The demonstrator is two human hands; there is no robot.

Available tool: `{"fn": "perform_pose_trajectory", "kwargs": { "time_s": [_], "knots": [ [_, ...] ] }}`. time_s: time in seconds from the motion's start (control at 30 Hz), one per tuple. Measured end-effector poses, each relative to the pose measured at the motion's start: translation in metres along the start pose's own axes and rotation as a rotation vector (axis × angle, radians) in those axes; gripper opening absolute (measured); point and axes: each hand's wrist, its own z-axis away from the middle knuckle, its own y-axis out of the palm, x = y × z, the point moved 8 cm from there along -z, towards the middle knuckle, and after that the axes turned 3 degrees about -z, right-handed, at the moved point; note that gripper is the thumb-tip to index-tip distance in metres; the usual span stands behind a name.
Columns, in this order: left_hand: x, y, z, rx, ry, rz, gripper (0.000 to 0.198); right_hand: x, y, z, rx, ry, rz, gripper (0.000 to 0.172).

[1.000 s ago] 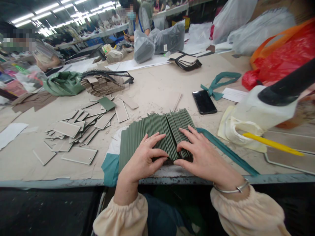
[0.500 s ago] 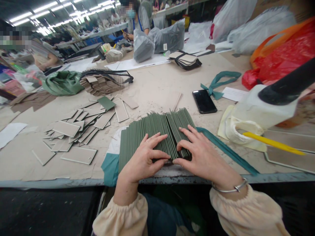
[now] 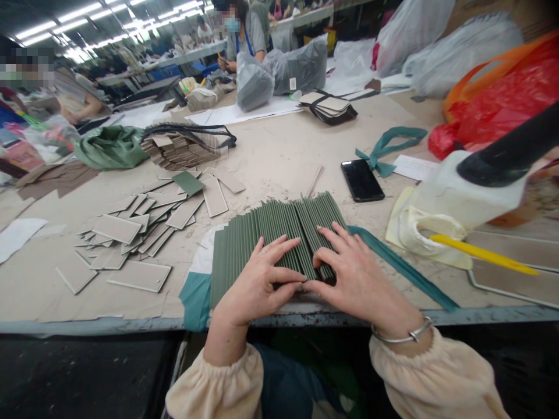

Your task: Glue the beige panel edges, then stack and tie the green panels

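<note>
A long row of thin dark green panels (image 3: pixel 238 244) stands on edge near the table's front, with a narrow dark gap right of its middle. My left hand (image 3: pixel 266 276) lies over the row left of that gap, fingers across the top edges and thumb low at the front. Right of the gap, my right hand (image 3: pixel 353 273) curls over the shorter section, gripping its top and front. The thumbs and fingertips of both hands nearly meet at the front. A teal cloth strip (image 3: pixel 195 299) pokes out under the row's left end, and another length (image 3: pixel 406 270) trails off rightward.
Loose beige panels with green edges (image 3: pixel 140 274) lie scattered on the left. A phone (image 3: pixel 361 181), a teal loop (image 3: pixel 391 145) and a white plastic container (image 3: pixel 493 189) with a yellow stick (image 3: pixel 484 254) are on the right. Bundled beige pieces (image 3: pixel 181 145) lie farther back.
My hands have drawn slightly closer together at the front of the row, the left fingertips shifting right and the right thumb left. The panels look almost unchanged.
</note>
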Motion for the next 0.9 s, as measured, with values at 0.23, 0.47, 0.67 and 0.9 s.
{"fn": "perform_pose_trajectory", "kwargs": {
  "time_s": [0.23, 0.47, 0.67, 0.9],
  "knots": [
    [0.005, -0.009, 0.002, -0.095, -0.05, 0.08, 0.023, 0.001, -0.001, 0.001, -0.041, 0.018, 0.015, 0.035],
    [0.022, -0.021, 0.013, -0.202, -0.156, 0.112, 0.022, 0.008, 0.002, 0.001, -0.042, -0.033, 0.042, 0.05],
    [0.023, -0.017, 0.019, -0.137, -0.106, 0.083, 0.031, 0.017, 0.003, -0.001, -0.022, -0.085, 0.004, 0.027],
    [0.02, -0.018, 0.021, -0.153, -0.058, 0.086, 0.039, 0.019, 0.005, -0.003, 0.006, -0.093, 0.009, 0.021]
  ]
}}
